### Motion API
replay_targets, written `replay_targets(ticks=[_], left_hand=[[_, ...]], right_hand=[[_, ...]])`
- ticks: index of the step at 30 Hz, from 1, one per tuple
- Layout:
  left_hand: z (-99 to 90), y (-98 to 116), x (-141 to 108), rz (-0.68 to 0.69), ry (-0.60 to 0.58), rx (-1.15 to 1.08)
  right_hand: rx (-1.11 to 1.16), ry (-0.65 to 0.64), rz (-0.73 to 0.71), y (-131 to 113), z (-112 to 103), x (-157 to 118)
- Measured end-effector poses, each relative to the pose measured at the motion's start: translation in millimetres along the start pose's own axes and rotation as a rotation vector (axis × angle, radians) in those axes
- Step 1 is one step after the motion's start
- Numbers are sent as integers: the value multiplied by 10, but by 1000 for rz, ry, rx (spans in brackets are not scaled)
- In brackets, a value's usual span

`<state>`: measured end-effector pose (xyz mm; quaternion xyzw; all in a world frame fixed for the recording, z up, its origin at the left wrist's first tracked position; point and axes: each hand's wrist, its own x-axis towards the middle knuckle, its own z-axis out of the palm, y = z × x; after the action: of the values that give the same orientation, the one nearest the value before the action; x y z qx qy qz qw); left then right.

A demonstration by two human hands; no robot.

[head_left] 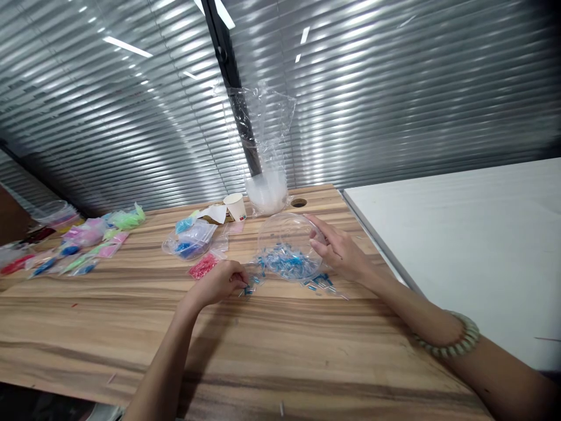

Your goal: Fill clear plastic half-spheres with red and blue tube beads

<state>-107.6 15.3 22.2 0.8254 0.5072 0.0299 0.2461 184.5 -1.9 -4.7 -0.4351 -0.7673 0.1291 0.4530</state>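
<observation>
A clear round plastic bowl (268, 229) holds a heap of short blue and clear tube pieces (289, 263). My right hand (339, 251) is at the bowl's right rim, its thumb and fingers closed on the edge. Left of the bowl, my left hand (224, 280) is low over the tabletop with its fingers curled together. Its fingertips meet a few loose blue pieces (248, 290); whatever is between them is hidden. More loose blue pieces (322, 283) lie along the bowl's front right side.
Behind the bowl stand a white paper cup (235, 207) and a tub in clear plastic wrap (268, 193). A bag of red pieces (204, 266) and a bag of blue pieces (188, 245) lie left. Several colourful bags (87, 234) cover the far left. A white table (473, 234) adjoins on the right.
</observation>
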Motion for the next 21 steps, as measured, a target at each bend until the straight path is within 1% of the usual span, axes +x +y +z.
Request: replay_targets(ticks=[4, 7, 10, 14, 21], left_hand=[[3, -15, 4, 3, -2, 12], [-6, -6, 0, 8, 24, 23], [-20, 27, -7, 29, 63, 41], [-37, 101, -12, 89, 121, 43], [-60, 245, -19, 135, 264, -46]], right_hand=[[2, -2, 5, 3, 5, 2], [6, 2, 4, 5, 8, 7], [9, 5, 0, 4, 6, 8], [2, 4, 2, -1, 3, 3], [12, 4, -2, -9, 6, 6]])
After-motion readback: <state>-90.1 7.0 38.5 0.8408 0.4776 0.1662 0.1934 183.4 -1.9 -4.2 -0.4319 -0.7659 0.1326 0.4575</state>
